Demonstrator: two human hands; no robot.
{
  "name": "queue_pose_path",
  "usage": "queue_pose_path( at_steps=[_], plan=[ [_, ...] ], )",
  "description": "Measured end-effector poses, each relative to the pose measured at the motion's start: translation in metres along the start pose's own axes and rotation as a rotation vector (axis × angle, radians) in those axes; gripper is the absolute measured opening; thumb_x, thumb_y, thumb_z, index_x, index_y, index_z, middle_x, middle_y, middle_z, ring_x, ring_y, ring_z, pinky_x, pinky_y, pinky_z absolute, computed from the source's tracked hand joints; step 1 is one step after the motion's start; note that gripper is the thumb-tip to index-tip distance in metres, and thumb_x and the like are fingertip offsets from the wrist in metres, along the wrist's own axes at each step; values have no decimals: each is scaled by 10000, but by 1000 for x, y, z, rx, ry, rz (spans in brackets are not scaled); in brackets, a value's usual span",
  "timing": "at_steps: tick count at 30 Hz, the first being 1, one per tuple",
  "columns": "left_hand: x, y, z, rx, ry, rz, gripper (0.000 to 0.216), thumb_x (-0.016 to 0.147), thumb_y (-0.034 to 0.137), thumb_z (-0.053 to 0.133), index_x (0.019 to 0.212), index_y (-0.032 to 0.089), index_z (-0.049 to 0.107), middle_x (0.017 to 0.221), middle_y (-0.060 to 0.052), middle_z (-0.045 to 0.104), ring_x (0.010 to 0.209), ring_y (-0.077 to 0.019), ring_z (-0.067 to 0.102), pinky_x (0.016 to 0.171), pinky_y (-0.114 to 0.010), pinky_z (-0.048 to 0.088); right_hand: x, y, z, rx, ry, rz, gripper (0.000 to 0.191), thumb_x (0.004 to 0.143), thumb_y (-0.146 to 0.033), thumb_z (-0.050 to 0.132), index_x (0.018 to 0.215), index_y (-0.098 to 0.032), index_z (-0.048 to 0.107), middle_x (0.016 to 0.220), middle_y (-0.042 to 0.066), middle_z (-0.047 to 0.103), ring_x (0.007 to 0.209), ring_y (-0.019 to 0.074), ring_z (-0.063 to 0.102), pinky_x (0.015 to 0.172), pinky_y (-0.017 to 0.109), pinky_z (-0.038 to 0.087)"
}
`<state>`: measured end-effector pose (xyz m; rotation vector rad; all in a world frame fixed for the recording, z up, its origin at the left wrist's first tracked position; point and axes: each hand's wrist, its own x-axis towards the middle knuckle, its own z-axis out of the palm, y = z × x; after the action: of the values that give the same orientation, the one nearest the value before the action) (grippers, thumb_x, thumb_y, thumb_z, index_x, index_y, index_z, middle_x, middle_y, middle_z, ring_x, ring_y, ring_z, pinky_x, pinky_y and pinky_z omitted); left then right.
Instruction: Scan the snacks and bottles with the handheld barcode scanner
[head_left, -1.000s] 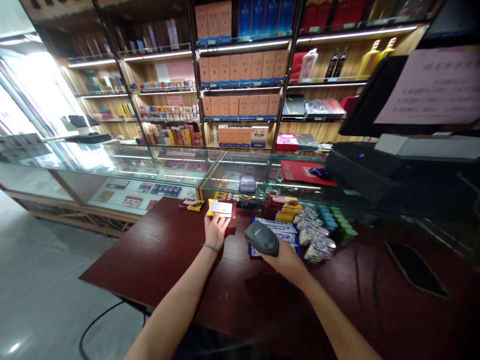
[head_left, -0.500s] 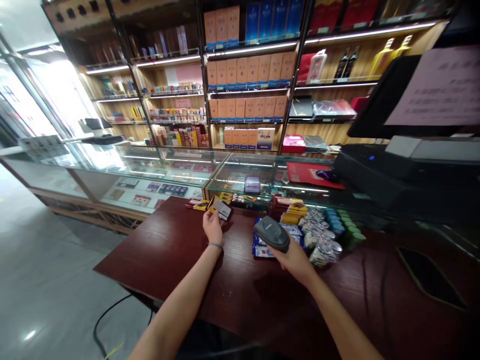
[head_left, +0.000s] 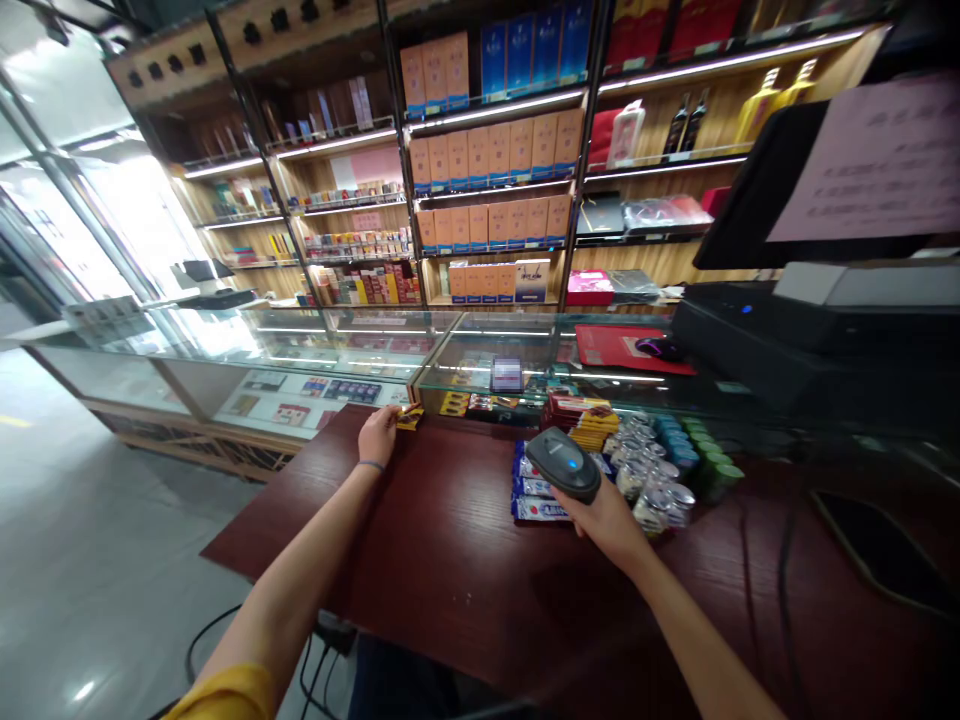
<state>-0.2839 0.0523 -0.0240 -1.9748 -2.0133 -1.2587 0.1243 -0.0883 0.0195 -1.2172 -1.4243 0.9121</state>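
If my right grip [head_left: 606, 522], clamping the black plastic scanner [head_left: 562, 463], dips, blue-white packets [head_left: 538, 508] beneath could scatter; left grip [head_left: 377, 437]: can't tell.

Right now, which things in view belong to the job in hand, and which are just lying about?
Seem part of the job:
scanner, held in the right hand
yellow packets, at the left hand
perhaps the blue packets below the scanner

Likely just lying about:
phone on the table
mouse on the red mat

The scanner [head_left: 562, 464] looks like smooth plastic, the table [head_left: 442, 530] glossy wood, the counter [head_left: 360, 342] shiny glass, the sleeve [head_left: 229, 697] cloth.
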Motion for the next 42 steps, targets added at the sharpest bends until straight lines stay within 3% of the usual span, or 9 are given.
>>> queue_pose_path(
  at_steps=[5,9,15,22,31,36,42],
  plan=[
    [9,-9,-6,277,-242,219,299,980,163,503,1147,234,742,1257,-92,733,1191,-245,655,1069,-372,474,1,3,-1,-5,2,-15,306,801,-419,748,993,-215,625,550,-60,568,378,110,432,392,247,365],
    [12,-12,-2,367,-298,193,310,1016,214,477,1176,256,739,1207,-88,740,1192,-226,660,1018,-322,506,1,4,-3,-23,10,-10,329,803,-424,741,1029,-220,616,578,-47,598,398,124,456,405,256,381],
    [16,-21,9,337,-376,179,354,1032,275,495,1323,302,694,1337,-66,699,1231,-223,648,1049,-319,507,4,4,-7,-74,21,-5,502,811,-466,735,1217,-188,635,717,31,713,537,195,615,448,272,439],
    [16,-31,19,297,-357,201,397,985,208,561,1345,319,688,1351,-64,699,1296,-244,609,1118,-372,484,4,3,-7,-75,38,40,520,801,-440,740,1231,-171,628,680,17,706,444,167,548,394,267,400],
    [15,-35,21,208,-324,199,409,921,164,618,1284,321,721,1315,-69,717,1292,-270,613,1127,-413,475,6,7,-6,-20,87,-59,353,759,-404,787,1037,-218,674,692,42,708,719,271,710,523,307,525],
    [16,-34,18,212,-356,230,425,922,158,591,1307,304,699,1334,-72,707,1278,-258,617,1139,-413,460,5,7,-6,-19,72,-23,363,781,-428,775,1050,-215,659,665,29,693,558,222,638,445,294,463],
    [16,-22,11,256,-338,259,406,886,196,632,1282,266,696,1339,-102,695,1336,-289,574,1175,-484,416,7,2,-9,9,103,-56,288,760,-449,795,895,-237,655,560,-11,620,531,211,610,466,298,479]
  ],
)
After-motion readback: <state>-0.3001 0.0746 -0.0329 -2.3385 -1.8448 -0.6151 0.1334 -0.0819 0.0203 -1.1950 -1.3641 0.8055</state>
